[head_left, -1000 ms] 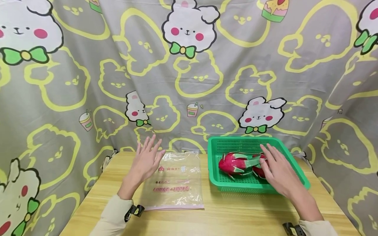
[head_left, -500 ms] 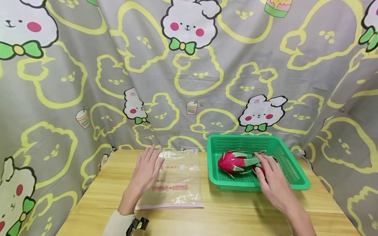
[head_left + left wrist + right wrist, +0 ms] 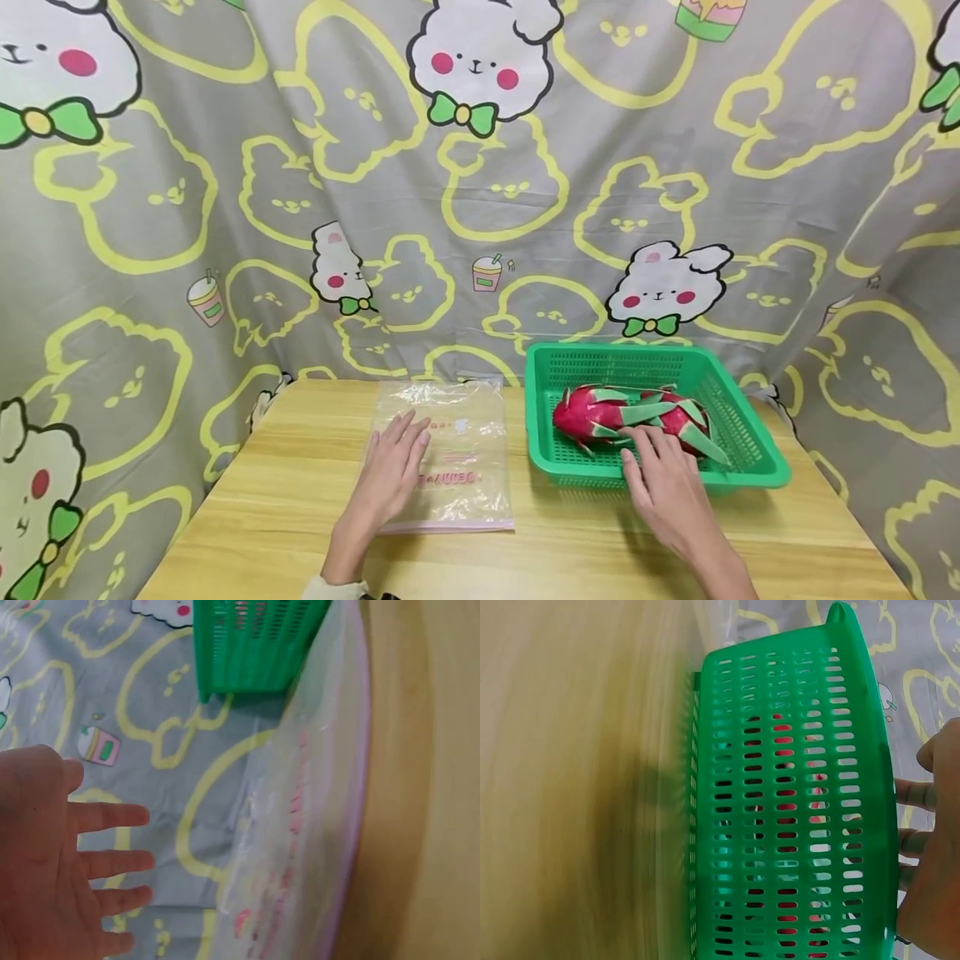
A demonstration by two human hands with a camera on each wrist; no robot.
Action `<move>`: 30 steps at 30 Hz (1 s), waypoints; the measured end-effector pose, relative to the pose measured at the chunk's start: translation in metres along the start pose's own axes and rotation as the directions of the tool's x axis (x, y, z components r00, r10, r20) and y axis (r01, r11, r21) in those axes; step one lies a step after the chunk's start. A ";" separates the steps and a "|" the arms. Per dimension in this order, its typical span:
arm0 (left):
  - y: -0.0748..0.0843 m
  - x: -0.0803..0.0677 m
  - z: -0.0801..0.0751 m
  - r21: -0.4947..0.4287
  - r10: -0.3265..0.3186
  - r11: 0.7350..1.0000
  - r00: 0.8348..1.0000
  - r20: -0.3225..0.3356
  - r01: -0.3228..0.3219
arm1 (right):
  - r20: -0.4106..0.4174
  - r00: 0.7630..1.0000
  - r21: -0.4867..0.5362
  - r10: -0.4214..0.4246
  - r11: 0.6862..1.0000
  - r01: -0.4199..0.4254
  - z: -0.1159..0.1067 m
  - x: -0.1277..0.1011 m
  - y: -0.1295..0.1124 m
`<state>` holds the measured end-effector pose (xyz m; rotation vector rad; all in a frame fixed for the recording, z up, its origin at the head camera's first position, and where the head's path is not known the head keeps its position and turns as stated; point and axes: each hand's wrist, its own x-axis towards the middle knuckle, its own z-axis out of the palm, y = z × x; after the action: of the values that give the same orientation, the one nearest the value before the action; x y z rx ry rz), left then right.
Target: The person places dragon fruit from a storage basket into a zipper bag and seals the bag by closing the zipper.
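Two dragon fruits, one on the left [image 3: 588, 414] and one on the right [image 3: 686, 419], lie side by side in a green plastic basket [image 3: 534, 433]. My right hand [image 3: 670, 487] reaches over the basket's front rim, fingers extended and relaxed beside the fruits. Its fingertips pass behind the rim in the right wrist view. A clear zip bag [image 3: 480, 504] with pink print lies flat to the left of the basket. Over its left part hovers my left hand [image 3: 386, 475], fingers straight; the left wrist view shows the palm apart from the bag. Neither hand holds anything.
The wooden table [image 3: 262, 492] carries the bag and the basket. A grey curtain [image 3: 420, 208] printed with yellow outlines and white rabbits hangs behind and along both sides, close to the table's back edge.
My right hand has drawn back from above the right dragon fruit to the basket's front rim, uncovering that fruit. My left hand has moved down and right, further over the bag.
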<state>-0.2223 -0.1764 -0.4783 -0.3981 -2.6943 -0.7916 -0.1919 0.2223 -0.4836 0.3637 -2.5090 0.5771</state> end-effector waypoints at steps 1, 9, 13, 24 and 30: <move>0.000 -0.001 0.003 -0.001 0.003 1.000 1.000 0.010 -0.003 | -0.002 1.000 -0.009 0.002 1.000 -0.002 0.001 -0.001 0.000; 0.001 -0.010 0.009 -0.053 0.014 0.999 0.989 0.148 -0.006 | -0.016 0.999 -0.053 -0.048 0.997 0.047 0.002 0.000 -0.004; 0.002 -0.015 0.010 -0.076 0.044 0.997 0.974 0.222 -0.027 | -0.027 0.996 -0.064 -0.081 0.995 0.079 0.003 -0.004 -0.005; 0.001 -0.022 0.009 -0.072 0.028 0.997 0.904 0.428 0.003 | -0.065 0.989 -0.087 -0.131 0.988 0.125 0.008 -0.006 -0.003; 0.004 -0.022 0.008 -0.100 0.086 0.994 0.863 0.498 -0.041 | -0.048 0.990 -0.090 -0.130 0.988 0.125 0.007 -0.005 -0.003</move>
<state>-0.2031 -0.1724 -0.4911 -0.8128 -3.1049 -0.8880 -0.1895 0.2175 -0.4911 0.4659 -2.4286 0.4201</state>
